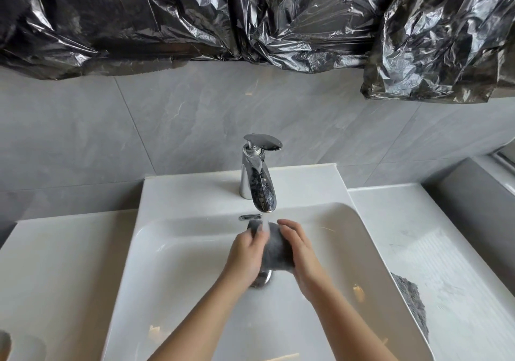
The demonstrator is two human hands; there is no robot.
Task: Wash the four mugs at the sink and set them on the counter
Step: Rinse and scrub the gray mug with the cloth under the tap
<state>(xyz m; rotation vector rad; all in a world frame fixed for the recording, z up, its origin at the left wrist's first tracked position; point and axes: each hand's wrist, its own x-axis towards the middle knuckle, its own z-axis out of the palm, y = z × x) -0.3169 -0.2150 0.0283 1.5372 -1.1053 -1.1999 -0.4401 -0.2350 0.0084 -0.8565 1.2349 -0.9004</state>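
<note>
Both hands at work in the white rectangular ceramic sink point(370, 252): left hand point(246, 255) and right hand point(302, 255) closed around opposite sides of a dark grey matte object point(274, 252), likely one of the mugs though blurred, held directly under the thin stream of running water point(265, 222) from the chrome single-lever tap point(257, 177), above the chrome drain point(263, 277). Mid-rinse, by the look of it. No washed mugs visible on the white counter point(418, 221) to the right, only a grey textured cloth point(412, 302) at its near edge; a partial rounded shape at the lower left, unidentifiable. Progress across the four mugs impossible to judge.
</note>
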